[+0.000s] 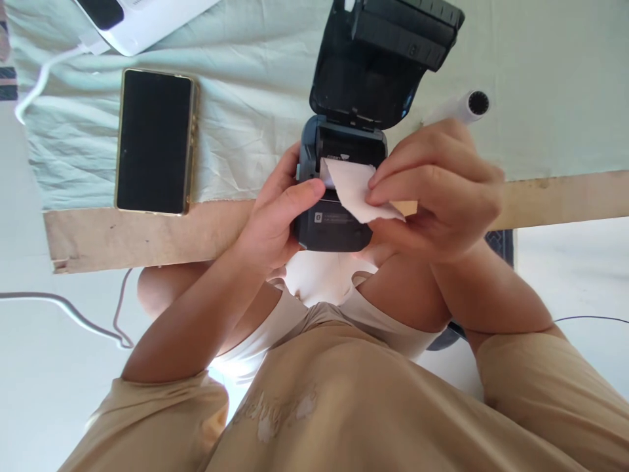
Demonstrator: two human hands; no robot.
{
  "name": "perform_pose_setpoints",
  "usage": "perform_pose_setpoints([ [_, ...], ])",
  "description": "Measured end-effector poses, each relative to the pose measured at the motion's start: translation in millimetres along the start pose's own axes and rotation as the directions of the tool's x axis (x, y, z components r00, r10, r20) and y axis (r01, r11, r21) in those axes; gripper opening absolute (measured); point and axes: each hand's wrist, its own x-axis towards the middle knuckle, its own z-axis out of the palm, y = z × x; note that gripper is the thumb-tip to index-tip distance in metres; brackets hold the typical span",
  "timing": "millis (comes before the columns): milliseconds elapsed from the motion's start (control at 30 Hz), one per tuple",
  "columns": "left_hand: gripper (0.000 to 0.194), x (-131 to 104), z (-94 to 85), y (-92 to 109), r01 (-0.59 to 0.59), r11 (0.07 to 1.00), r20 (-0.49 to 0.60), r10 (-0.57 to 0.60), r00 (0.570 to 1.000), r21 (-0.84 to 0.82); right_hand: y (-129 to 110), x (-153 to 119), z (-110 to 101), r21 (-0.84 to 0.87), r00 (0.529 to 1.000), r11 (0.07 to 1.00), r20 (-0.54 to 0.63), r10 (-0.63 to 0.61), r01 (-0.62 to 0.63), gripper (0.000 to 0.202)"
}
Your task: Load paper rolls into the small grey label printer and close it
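Observation:
A small black receipt printer [339,229] is held over the table's front edge, its hinged lid [363,72] swung up and back. My left hand [280,210] is wrapped round the printer's left side, thumb near the paper slot. Out of the open compartment comes a strip of white paper [356,187] with a torn end. My right hand [437,187] pinches this strip between thumb and fingers. How much paper lies inside the compartment is hidden by the strip and my fingers.
A phone [154,141] in a clear-edged case lies on the pale green cloth [236,98] to the left. Behind it is a white device [137,26] with a white cable [46,75]. A white cylinder [464,108] with a black end lies beyond my right hand. The wooden table edge [147,233] runs across in front.

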Motion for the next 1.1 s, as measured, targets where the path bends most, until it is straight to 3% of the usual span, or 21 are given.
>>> perform_pose_setpoints([
  [100,0.034,0.5,-2.7,-0.7,-0.034,0.999,0.006,0.034,0.999,-0.02,-9.2,-3.3,4.6,0.035,0.975,0.99,-0.183,-0.128,0.136,0.009],
  [167,0.032,0.5,-6.1,-0.1,-0.037,0.999,0.002,0.037,0.999,-0.002,-13.3,-5.6,8.9,0.023,0.973,0.986,-0.163,-0.161,0.167,0.01],
  [300,0.039,1.1,-12.0,0.8,0.051,0.995,0.031,-0.054,0.998,0.09,-14.0,-7.9,13.7,0.023,0.98,0.98,-0.003,-0.197,0.197,0.008],
  [367,0.046,1.2,-11.0,-0.3,0.019,0.996,0.007,-0.019,1.0,0.087,-9.7,-6.1,10.6,0.061,0.982,0.98,-0.009,-0.19,0.191,0.015],
  [433,0.047,0.5,-7.7,-1.0,-0.009,0.997,-0.023,0.011,1.0,0.083,-1.9,-2.4,2.7,0.094,0.979,0.977,-0.088,-0.183,0.191,0.026],
  [500,0.05,-0.9,-4.7,0.4,0.011,0.995,-0.035,-0.007,0.999,0.097,8.3,1.5,-8.1,0.067,0.978,0.992,-0.185,-0.092,0.106,0.024],
  [533,0.052,-1.6,-4.1,1.8,0.02,0.994,-0.041,-0.015,0.999,0.107,13.4,2.8,-13.3,0.044,0.98,0.999,-0.2,0.005,0.004,0.023],
  [600,0.061,-2.5,-5.3,5.6,0.051,0.99,-0.026,-0.048,0.999,0.13,21.9,3.3,-19.9,0.057,0.967,0.98,-0.163,0.197,-0.19,0.033],
  [733,0.083,-1.9,-12.1,11.4,0.082,0.988,0.054,-0.09,0.994,0.128,26.5,-2.0,-12.7,0.321,0.939,0.898,-0.063,0.337,-0.3,0.05],
  [800,0.086,-1.4,-14.0,11.4,0.072,0.99,0.049,-0.078,0.996,0.119,24.7,-4.1,-4.5,0.387,0.948,0.884,-0.071,0.311,-0.261,0.047],
  [933,0.073,-1.4,-12.4,5.2,0.076,0.989,0.036,-0.081,0.996,0.125,22.7,-3.6,2.6,0.287,0.995,0.957,-0.078,0.064,-0.039,0.023],
  [1033,0.062,-2.3,-9.2,-0.6,-0.092,0.995,-0.034,0.093,0.995,0.043,22.1,-3.7,0.9,0.171,0.999,0.985,0.023,0.031,-0.034,0.014],
  [1100,0.066,-2.9,-8.2,-1.8,-0.035,0.997,0.018,0.033,0.999,0.065,21.5,-5.2,-0.4,0.129,0.997,0.99,0.059,0.055,-0.062,0.016],
])
